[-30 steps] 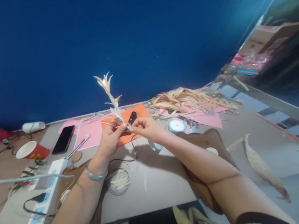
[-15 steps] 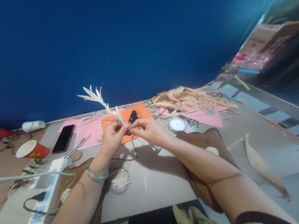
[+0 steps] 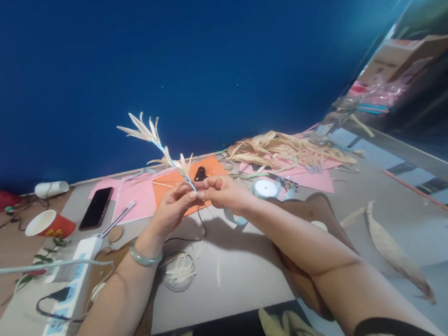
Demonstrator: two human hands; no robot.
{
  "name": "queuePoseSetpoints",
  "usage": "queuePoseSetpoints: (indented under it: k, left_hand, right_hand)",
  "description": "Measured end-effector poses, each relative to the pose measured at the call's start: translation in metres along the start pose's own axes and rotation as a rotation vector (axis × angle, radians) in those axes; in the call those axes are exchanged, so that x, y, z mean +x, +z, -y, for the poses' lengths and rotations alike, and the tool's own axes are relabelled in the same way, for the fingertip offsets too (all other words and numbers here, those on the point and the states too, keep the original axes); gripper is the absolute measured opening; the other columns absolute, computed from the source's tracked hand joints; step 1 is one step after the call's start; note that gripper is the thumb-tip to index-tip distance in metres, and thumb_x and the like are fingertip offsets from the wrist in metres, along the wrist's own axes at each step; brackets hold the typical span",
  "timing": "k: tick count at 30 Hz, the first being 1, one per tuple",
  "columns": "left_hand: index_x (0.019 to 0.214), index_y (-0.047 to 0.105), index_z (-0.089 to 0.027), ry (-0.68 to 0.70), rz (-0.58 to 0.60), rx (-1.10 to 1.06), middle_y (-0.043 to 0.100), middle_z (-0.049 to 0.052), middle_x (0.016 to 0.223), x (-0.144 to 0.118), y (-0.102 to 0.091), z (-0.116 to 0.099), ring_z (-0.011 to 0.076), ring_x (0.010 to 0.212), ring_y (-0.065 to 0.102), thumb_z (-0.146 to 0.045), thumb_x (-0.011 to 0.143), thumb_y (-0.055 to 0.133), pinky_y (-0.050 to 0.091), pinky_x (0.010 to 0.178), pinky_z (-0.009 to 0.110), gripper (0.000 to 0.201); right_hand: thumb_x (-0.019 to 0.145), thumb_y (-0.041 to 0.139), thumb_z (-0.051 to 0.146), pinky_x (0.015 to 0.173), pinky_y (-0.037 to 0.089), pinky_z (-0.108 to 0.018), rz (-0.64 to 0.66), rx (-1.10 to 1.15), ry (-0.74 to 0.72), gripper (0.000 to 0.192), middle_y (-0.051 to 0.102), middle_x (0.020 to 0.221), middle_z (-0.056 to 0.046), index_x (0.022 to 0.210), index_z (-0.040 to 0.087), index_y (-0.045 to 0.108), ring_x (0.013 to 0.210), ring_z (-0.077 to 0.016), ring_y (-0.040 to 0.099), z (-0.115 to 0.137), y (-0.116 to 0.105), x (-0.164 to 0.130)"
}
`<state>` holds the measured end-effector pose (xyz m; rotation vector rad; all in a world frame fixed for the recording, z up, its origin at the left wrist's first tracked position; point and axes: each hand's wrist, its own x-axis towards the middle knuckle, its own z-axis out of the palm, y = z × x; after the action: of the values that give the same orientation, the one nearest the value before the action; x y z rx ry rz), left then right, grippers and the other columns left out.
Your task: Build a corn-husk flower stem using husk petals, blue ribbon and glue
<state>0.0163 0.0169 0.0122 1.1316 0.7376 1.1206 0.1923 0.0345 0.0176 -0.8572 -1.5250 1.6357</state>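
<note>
A handmade flower spray (image 3: 141,128) with pale, dry husk-like leaves and a blue-wrapped stem leans up and to the left over the table. My left hand (image 3: 173,207), with a bangle at the wrist, is closed in a pinch around the lower stem. Pressed against it, my right hand (image 3: 225,192) pinches at the same lower end with thumb and fingers; the exact tip is hidden between the fingers. Beneath the right wrist a loop of pale blue ribbon (image 3: 236,219) shows, near its spool (image 3: 266,188).
An orange sheet (image 3: 214,166) with a black tool (image 3: 200,173) lies behind the hands. Dry husks (image 3: 276,146) are heaped at the back right. To the left are a phone (image 3: 96,208), a paper cup (image 3: 50,226) and a power strip (image 3: 71,294). A cable coil (image 3: 178,288) lies in front.
The flower spray has risen slightly and shifted right, showing more of its lower leaves. My right-hand fingers have curled closer around the stem end; both hands stay together.
</note>
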Motion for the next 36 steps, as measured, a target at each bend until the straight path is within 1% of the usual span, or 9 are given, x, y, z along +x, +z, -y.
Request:
queuePoseSetpoints:
  k: [3,6,9,11,14,16,22,30,36]
  left_hand:
    - [0.088,0.079,-0.018,0.019,0.024,-0.02,0.069,0.008,0.103,0.0,0.0,-0.001,0.0202,0.088,0.068,-0.034,0.072,0.082,0.061,0.076,0.036,0.022]
    - [0.081,0.078,-0.019,0.057,-0.001,-0.044,0.068,0.005,0.095,0.0,0.0,0.002,0.0196,0.089,0.068,-0.033,0.074,0.081,0.061,0.082,0.039,0.016]
    - [0.078,0.075,-0.018,0.075,-0.051,0.004,0.067,0.004,0.09,0.0,-0.002,0.005,0.0177,0.085,0.068,-0.034,0.076,0.079,0.062,0.082,0.039,0.017]
    - [0.077,0.074,-0.016,0.08,-0.084,0.06,0.066,0.004,0.09,0.0,-0.003,0.006,0.0177,0.084,0.068,-0.035,0.077,0.078,0.062,0.08,0.039,0.019]
    - [0.073,0.07,-0.015,0.094,-0.121,0.14,0.065,0.003,0.086,0.0,-0.003,0.004,0.0163,0.077,0.069,-0.036,0.078,0.077,0.063,0.078,0.037,0.023]
    - [0.072,0.067,-0.014,0.104,-0.138,0.195,0.064,0.002,0.08,0.0,-0.003,0.002,0.0146,0.071,0.068,-0.037,0.078,0.077,0.062,0.075,0.035,0.025]
    - [0.076,0.063,-0.015,0.125,-0.192,0.246,0.067,0.002,0.072,0.0,-0.005,-0.002,0.014,0.066,0.068,-0.039,0.076,0.078,0.059,0.071,0.03,0.028]
    - [0.078,0.065,-0.014,0.072,-0.231,0.179,0.07,0.002,0.073,0.0,-0.009,-0.004,0.0134,0.064,0.068,-0.039,0.071,0.082,0.058,0.068,0.028,0.031]
    - [0.077,0.066,-0.014,-0.009,-0.228,0.167,0.068,0.001,0.068,-0.001,-0.008,-0.009,0.0133,0.06,0.066,-0.04,0.066,0.085,0.058,0.065,0.028,0.034]
  right_hand:
    - [0.073,0.077,0.04,0.038,0.016,-0.02,0.046,0.116,0.048,0.03,0.039,0.048,0.01,0.072,0.018,0.056,0.04,-0.0039,0.025,0.001,0.0,0.001]
    - [0.072,0.076,0.039,0.039,0.015,-0.021,0.005,0.124,0.066,0.029,0.036,0.047,0.011,0.072,0.018,0.056,0.04,-0.0039,0.024,0.001,0.003,0.002]
    - [0.071,0.076,0.039,0.042,0.018,-0.021,-0.101,0.038,0.043,0.028,0.039,0.049,0.01,0.073,0.017,0.059,0.042,-0.004,0.027,0.0,0.005,0.002]
    - [0.071,0.076,0.039,0.045,0.025,-0.021,-0.157,-0.044,-0.011,0.028,0.046,0.052,0.007,0.072,0.016,0.061,0.046,-0.0054,0.036,-0.001,0.006,0.003]
    - [0.072,0.076,0.039,0.05,0.035,-0.023,-0.19,-0.15,-0.054,0.027,0.056,0.058,0.003,0.072,0.016,0.062,0.053,-0.0093,0.047,-0.001,0.006,0.002]
    - [0.074,0.075,0.038,0.052,0.038,-0.024,-0.185,-0.193,-0.062,0.026,0.059,0.059,0.001,0.072,0.016,0.062,0.055,-0.0108,0.051,0.0,0.006,0.001]
    - [0.079,0.07,0.034,0.052,0.034,-0.023,-0.218,-0.27,-0.109,0.021,0.056,0.06,0.003,0.071,0.015,0.063,0.054,-0.0087,0.043,0.008,0.005,-0.003]
    - [0.079,0.07,0.04,0.061,0.039,-0.025,-0.202,-0.256,-0.127,0.026,0.06,0.071,0.0,0.076,0.016,0.062,0.064,-0.011,0.05,0.005,0.003,-0.001]
    - [0.082,0.067,0.04,0.059,0.037,-0.024,-0.172,-0.268,-0.116,0.025,0.058,0.07,0.001,0.077,0.016,0.06,0.063,-0.0102,0.048,0.002,0.001,0.001]
